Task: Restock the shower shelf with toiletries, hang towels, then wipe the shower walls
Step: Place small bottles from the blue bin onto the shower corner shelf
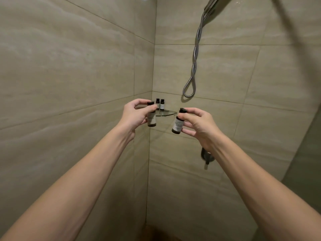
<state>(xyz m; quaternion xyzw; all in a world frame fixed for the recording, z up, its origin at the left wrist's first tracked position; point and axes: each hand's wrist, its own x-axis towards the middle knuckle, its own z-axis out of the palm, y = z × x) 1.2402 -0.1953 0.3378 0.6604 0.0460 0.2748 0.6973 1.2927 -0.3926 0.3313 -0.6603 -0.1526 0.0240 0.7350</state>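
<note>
A glass corner shelf is fixed where two beige tiled walls meet. Two small dark toiletry bottles with white labels stand upright at its back. My left hand holds a third small dark bottle upright, just left of the shelf's front. My right hand pinches a fourth small bottle by its black cap and body, slightly tilted, below and to the right of the shelf's front edge.
A metal shower hose loops down the right wall above the shelf, with the shower head at the top. A dark mixer valve sits on the right wall behind my right forearm. A glass panel edge stands at far right.
</note>
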